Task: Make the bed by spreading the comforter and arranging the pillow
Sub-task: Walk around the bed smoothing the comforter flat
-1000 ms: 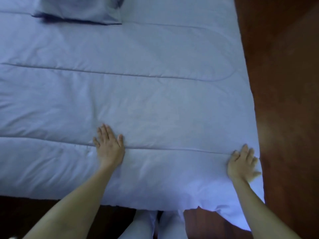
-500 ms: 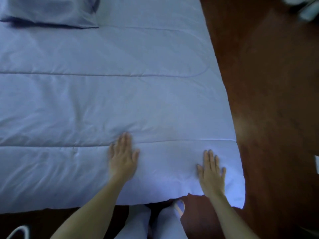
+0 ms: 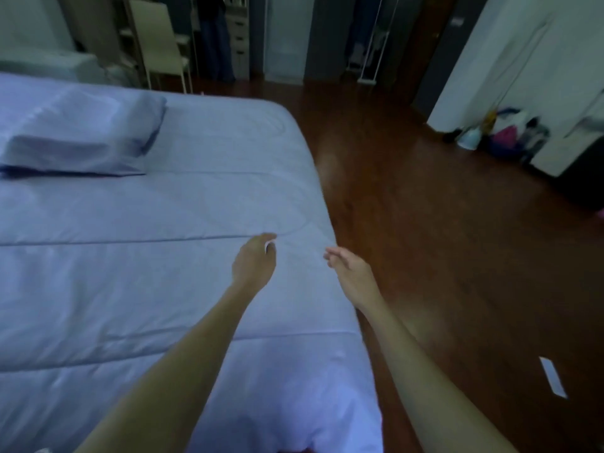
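The pale lilac comforter (image 3: 130, 289) lies spread flat over the bed, reaching its right edge. A pillow (image 3: 78, 135) in a matching case rests on it at the far left. My left hand (image 3: 255, 259) hovers above the comforter near the right edge, fingers curled downward and holding nothing. My right hand (image 3: 349, 266) hangs over that same edge, fingers loosely apart and empty. Both forearms reach in from the bottom of the view.
Dark wooden floor (image 3: 441, 256) runs along the bed's right side. A chair (image 3: 160, 44) stands past the bed's far end. Bags and small items (image 3: 503, 135) sit by the white wall at right. A white slip (image 3: 552, 377) lies on the floor.
Both hands have lifted off the comforter, where they lay pressed flat near its near edge. My view has risen from the bed surface to take in the room.
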{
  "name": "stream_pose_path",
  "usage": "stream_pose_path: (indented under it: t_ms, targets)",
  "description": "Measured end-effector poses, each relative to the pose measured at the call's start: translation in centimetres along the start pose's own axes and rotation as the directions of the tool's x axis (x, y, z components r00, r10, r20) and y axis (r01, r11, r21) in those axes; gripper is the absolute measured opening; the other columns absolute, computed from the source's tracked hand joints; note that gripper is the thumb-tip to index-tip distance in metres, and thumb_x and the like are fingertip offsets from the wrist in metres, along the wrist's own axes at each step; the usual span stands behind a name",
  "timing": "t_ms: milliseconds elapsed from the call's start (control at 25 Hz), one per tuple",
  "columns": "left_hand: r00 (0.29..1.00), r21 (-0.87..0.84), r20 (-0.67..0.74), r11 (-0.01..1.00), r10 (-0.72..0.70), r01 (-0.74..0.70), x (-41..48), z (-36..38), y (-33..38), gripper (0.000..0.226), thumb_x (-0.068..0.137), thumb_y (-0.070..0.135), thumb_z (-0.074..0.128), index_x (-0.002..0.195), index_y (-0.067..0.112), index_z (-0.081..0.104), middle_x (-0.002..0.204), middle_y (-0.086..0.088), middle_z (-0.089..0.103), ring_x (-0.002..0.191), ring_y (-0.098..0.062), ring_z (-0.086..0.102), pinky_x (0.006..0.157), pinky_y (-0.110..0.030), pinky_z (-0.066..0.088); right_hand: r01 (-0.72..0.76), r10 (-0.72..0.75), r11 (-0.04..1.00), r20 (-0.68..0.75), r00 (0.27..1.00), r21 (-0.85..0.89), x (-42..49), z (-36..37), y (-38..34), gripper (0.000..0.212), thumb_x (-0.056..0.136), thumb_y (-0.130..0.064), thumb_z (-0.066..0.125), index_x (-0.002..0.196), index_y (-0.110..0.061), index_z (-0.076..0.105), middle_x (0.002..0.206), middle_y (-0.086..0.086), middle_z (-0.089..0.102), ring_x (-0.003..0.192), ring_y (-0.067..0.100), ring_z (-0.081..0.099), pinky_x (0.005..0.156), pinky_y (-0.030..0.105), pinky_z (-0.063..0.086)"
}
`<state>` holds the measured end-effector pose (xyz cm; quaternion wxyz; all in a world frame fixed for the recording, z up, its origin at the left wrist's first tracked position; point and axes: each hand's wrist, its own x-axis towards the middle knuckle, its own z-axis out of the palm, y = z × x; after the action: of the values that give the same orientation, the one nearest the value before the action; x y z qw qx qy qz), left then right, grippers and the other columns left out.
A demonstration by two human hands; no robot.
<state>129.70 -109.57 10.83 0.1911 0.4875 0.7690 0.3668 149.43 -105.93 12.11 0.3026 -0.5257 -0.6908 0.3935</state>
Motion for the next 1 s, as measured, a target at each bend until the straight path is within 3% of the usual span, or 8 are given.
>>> stream_pose_path:
  t_ms: [80,160,280,400,520,680,1000]
  targets:
    - [0.985,-0.163,-0.140,0.979,0.097,-0.119,0.0,1.1,7.4,0.027,0.095,0.019,0.045,0.113,0.022,0.064,0.117,0.003,0.067,0.108,-0.016,0.062,0.094,-0.029,0.045,0.092,-0.087,0.989,-0.043,0.995,0.120,1.1,-4.5,-2.5,0.024,0.095,-0.014,0.049,0.112,-0.013,0.066,0.099,0.000,0.072,0.087,0.009,0.068,0.083,0.022,0.051]
    - [0.974,-0.325,-0.201,0.931,0.105,-0.167,-0.8,2.3,13.9,0.025,0.094,0.019,0.045,0.104,0.027,0.066,0.105,0.009,0.070,0.098,-0.010,0.065,0.090,-0.027,0.049,0.169,-0.156,0.970,-0.083,0.984,0.174,1.7,-9.4,-3.3,0.024,0.095,-0.015,0.047,0.109,-0.015,0.067,0.095,0.000,0.073,0.080,0.006,0.068,0.069,0.013,0.048]
    - [0.967,-0.495,-0.214,0.839,0.136,-0.228,-1.9,4.3,21.1,0.023,0.094,0.019,0.044,0.098,0.029,0.064,0.092,0.012,0.070,0.087,-0.006,0.067,0.085,-0.027,0.051,0.238,-0.214,0.948,-0.130,0.968,0.212,2.0,-15.8,-3.5,0.022,0.094,-0.016,0.047,0.099,-0.016,0.069,0.087,0.002,0.074,0.074,0.010,0.068,0.064,0.017,0.047]
    - [0.960,-0.565,-0.231,0.782,0.156,-0.263,-2.4,6.0,25.8,0.023,0.096,0.014,0.042,0.099,0.023,0.064,0.083,0.009,0.068,0.077,-0.006,0.066,0.070,-0.017,0.050,0.239,-0.211,0.939,-0.133,0.968,0.248,2.2,-20.2,-3.2,0.021,0.093,-0.016,0.048,0.093,-0.014,0.069,0.081,0.003,0.073,0.070,0.013,0.067,0.062,0.021,0.049]
    - [0.957,-0.640,-0.239,0.715,0.162,-0.281,-1.8,8.1,27.9,0.025,0.097,0.009,0.040,0.091,0.020,0.062,0.071,0.004,0.064,0.066,-0.008,0.061,0.057,-0.014,0.046,0.230,-0.212,0.932,-0.092,0.973,0.282,3.7,-22.9,-2.1,0.023,0.094,-0.017,0.048,0.091,-0.010,0.070,0.077,0.001,0.071,0.070,0.014,0.065,0.064,0.027,0.051]
    - [0.935,-0.641,-0.305,0.687,0.181,-0.342,2.3,10.2,29.5,0.025,0.097,0.009,0.038,0.091,0.019,0.061,0.066,0.003,0.061,0.062,-0.010,0.060,0.055,-0.021,0.046,0.239,-0.240,0.933,-0.031,0.970,0.268,8.1,-24.3,-0.7,0.023,0.094,-0.018,0.048,0.090,-0.009,0.069,0.075,-0.001,0.070,0.068,0.013,0.065,0.065,0.028,0.051]
    - [0.903,-0.686,-0.411,0.694,-0.122,-0.219,19.6,16.1,27.3,0.025,0.095,0.013,0.039,0.097,0.016,0.063,0.075,0.003,0.065,0.069,-0.010,0.063,0.059,-0.020,0.047,0.422,-0.412,0.907,0.236,0.880,0.011,26.3,-25.5,0.3,0.022,0.094,-0.022,0.051,0.088,-0.012,0.070,0.073,-0.002,0.071,0.065,0.011,0.068,0.061,0.025,0.054]
